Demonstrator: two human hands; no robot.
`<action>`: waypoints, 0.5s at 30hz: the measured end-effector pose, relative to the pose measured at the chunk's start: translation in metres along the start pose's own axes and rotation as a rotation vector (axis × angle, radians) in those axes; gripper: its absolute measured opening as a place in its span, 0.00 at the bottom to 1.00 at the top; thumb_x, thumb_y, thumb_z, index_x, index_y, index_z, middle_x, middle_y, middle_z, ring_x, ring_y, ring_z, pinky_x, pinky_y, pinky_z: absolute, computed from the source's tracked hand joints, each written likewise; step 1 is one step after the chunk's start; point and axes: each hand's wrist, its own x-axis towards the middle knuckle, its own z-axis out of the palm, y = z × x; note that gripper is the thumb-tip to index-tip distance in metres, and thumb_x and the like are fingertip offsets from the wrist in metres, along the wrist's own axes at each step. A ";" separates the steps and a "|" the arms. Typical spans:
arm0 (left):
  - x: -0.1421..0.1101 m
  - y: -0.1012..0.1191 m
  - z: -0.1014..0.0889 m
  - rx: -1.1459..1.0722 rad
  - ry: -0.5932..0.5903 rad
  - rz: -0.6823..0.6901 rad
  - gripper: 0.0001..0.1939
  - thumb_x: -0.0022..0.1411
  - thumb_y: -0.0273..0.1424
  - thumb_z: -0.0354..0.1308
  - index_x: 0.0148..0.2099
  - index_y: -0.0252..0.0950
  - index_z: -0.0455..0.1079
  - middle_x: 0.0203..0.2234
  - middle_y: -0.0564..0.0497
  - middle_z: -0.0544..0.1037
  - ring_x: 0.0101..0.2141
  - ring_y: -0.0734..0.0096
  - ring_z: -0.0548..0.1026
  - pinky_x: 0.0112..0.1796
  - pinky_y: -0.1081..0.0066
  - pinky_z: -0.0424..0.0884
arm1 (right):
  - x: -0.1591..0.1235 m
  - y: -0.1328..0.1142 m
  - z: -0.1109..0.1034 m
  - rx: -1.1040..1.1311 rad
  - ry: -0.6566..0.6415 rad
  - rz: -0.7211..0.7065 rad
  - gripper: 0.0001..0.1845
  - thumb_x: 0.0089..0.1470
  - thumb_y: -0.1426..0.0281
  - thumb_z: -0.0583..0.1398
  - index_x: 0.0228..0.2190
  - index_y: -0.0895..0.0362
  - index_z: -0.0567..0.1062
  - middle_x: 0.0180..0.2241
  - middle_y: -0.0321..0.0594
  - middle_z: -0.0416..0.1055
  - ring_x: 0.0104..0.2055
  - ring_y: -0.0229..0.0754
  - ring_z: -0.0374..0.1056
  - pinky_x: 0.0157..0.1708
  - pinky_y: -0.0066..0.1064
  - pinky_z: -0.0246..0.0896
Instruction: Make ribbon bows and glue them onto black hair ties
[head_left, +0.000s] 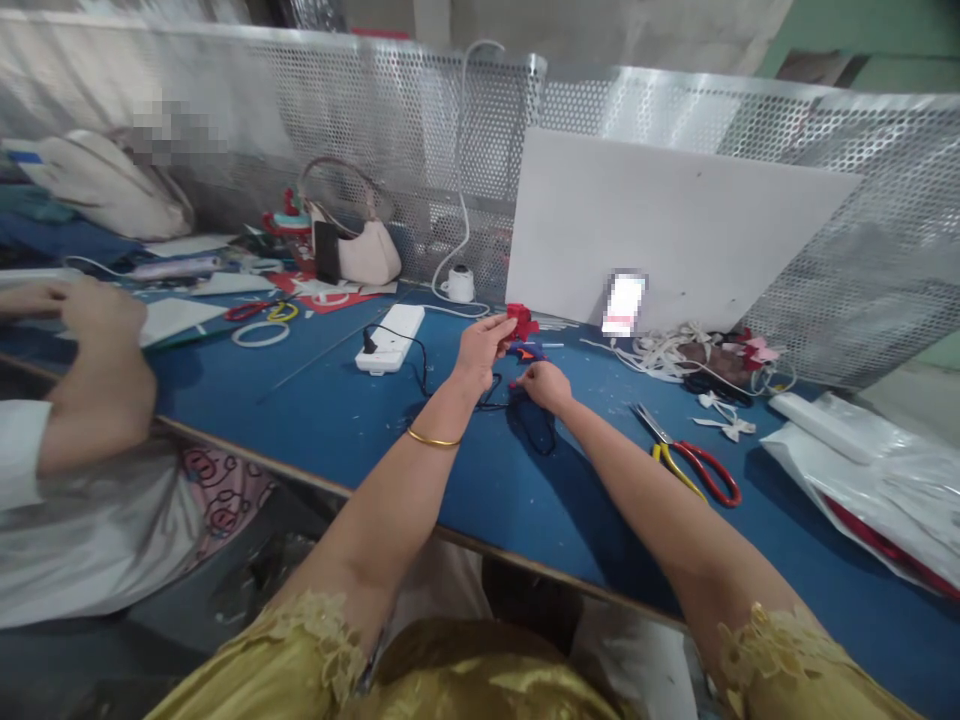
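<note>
Red ribbon-like material [523,321] is pinched between the nearly closed thumb and fingers of the left hand [480,352]. The right hand [547,387] has its fingers curled inward beside the blue-and-orange glue gun [531,351], a small reddish bit at their tips; whether they grip it or only touch it, I cannot tell. Black cable [541,432] loops just below these fingers. Left of the left fingers lies a white power strip [391,340]; well right of the right fingers, scissors [686,458]. Bare blue tabletop [600,440] separates them, its near edge well below both hands.
</note>
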 end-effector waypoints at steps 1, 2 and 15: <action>0.000 0.000 0.000 -0.003 0.001 -0.002 0.13 0.44 0.30 0.67 0.35 0.34 0.75 0.19 0.55 0.72 0.17 0.84 0.62 0.18 0.78 0.53 | 0.000 0.003 -0.001 0.012 0.024 -0.005 0.14 0.57 0.64 0.55 0.33 0.59 0.76 0.35 0.46 0.76 0.38 0.43 0.70 0.35 0.29 0.60; -0.001 0.000 0.000 -0.005 0.002 -0.005 0.13 0.44 0.30 0.67 0.35 0.34 0.75 0.19 0.55 0.72 0.17 0.84 0.63 0.18 0.78 0.53 | 0.000 0.005 -0.002 0.024 0.045 -0.011 0.16 0.59 0.64 0.51 0.35 0.59 0.75 0.36 0.46 0.76 0.38 0.42 0.70 0.34 0.28 0.59; 0.000 0.001 0.000 0.015 -0.013 -0.014 0.10 0.46 0.29 0.65 0.34 0.33 0.75 0.18 0.56 0.71 0.17 0.84 0.63 0.18 0.79 0.53 | 0.005 0.005 0.006 0.004 0.033 -0.124 0.07 0.55 0.69 0.55 0.35 0.54 0.74 0.37 0.39 0.75 0.38 0.41 0.68 0.33 0.27 0.55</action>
